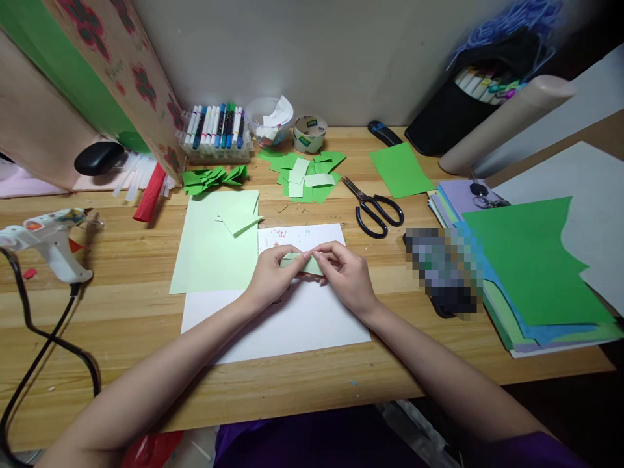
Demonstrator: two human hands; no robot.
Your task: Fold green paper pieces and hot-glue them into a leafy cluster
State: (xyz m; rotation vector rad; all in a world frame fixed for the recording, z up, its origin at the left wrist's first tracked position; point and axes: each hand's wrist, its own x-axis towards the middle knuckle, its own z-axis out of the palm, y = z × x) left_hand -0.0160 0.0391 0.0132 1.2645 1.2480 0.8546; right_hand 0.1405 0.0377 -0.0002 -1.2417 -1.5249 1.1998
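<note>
Both hands meet over a white sheet (292,318) on the wooden desk. My left hand (270,273) and my right hand (344,272) pinch a small folded piece of light green paper (298,260) between their fingertips, one at each end. The fingers of both hands are curled and pressed on the paper. A larger light green sheet (214,250) lies just left of the hands, with a folded light green piece (240,221) on its top right corner.
Black scissors (374,209) lie behind the right hand. Cut green squares (305,174) and folded dark green pieces (212,177) sit further back, by a marker box (216,130) and tape roll (309,133). A glue gun (49,240) stands left; stacked coloured paper (531,266) lies right.
</note>
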